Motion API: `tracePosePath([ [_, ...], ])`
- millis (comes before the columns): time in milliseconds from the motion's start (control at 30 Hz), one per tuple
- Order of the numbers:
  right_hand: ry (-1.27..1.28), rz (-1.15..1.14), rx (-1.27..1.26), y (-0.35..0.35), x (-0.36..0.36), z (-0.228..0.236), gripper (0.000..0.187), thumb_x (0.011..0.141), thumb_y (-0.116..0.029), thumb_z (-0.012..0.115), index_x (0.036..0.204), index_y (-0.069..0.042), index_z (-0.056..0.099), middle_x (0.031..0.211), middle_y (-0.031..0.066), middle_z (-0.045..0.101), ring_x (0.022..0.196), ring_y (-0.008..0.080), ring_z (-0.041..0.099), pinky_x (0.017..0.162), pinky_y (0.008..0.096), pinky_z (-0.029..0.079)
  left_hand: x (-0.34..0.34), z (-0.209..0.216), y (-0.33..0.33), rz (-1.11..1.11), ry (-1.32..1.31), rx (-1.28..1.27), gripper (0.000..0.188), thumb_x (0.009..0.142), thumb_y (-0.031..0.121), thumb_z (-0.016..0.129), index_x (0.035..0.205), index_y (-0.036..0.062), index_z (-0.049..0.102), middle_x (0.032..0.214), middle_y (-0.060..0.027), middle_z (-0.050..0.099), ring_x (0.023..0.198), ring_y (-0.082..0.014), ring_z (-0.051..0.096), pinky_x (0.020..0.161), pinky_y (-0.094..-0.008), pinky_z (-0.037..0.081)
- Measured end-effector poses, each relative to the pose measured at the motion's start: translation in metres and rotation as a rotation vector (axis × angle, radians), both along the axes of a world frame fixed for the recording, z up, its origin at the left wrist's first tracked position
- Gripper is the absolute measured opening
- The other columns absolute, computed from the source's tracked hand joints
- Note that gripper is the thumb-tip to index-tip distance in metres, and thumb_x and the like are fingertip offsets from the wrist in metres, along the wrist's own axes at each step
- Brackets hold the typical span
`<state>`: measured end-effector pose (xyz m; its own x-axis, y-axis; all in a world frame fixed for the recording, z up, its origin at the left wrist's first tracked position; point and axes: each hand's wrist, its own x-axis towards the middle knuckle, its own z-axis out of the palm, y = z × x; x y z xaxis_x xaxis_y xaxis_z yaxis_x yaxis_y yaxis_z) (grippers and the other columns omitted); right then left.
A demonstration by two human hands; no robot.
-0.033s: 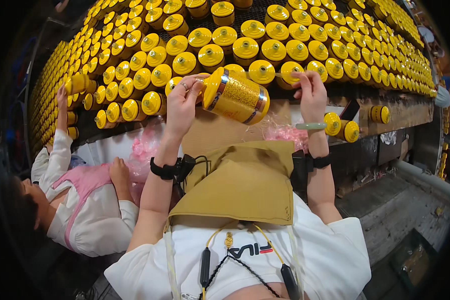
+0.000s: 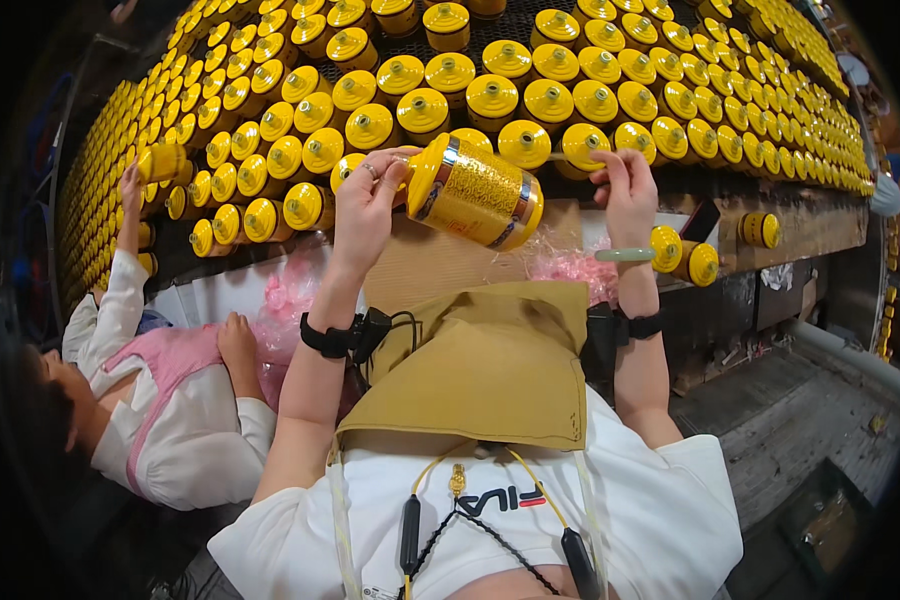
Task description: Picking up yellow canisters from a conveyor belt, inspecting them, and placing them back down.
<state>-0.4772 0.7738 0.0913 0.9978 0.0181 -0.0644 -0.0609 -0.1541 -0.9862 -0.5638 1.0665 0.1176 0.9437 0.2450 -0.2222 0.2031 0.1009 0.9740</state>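
My left hand (image 2: 366, 200) is closed on the knobbed lid end of a yellow canister (image 2: 475, 195). The canister lies tilted on its side in the air, lid to the left, with a gold patterned body and silvery bands. To its right and apart from it, my right hand (image 2: 627, 195) is raised with thumb and forefinger pinched together. Anything between those fingers is too thin to make out. Behind both hands stand many similar yellow canisters (image 2: 523, 143) in close rows, upright with knobs on top.
Beneath the held canister lies a cardboard sheet (image 2: 420, 262), with pink shreds (image 2: 573, 272) beside it. Loose canisters (image 2: 701, 264) lie at the right near a dark flat object (image 2: 701, 219). At left, a co-worker in a pink apron (image 2: 175, 360) holds another canister (image 2: 163, 162).
My right hand has shifted slightly right and down. A thin strip seen stretched between the canister and that hand no longer shows clearly. The held canister has barely moved.
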Motion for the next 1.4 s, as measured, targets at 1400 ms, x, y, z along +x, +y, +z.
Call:
tracePosePath([
  [1400,0.619,0.439,-0.656,-0.096,-0.067,-0.134,0.020,0.084,-0.012,0.068,0.101,0.000,0.068,0.092,0.0178,0.070,0.080,0.0228,0.069,0.071,0.0349,0.054,0.019,-0.053,0.087,0.689,0.296,-0.782,0.022,0.099,0.012,0.046,0.112,-0.0022,0.058,0.109,-0.0130,0.064,0.098,-0.0255,0.065,0.082,-0.0353,0.058],
])
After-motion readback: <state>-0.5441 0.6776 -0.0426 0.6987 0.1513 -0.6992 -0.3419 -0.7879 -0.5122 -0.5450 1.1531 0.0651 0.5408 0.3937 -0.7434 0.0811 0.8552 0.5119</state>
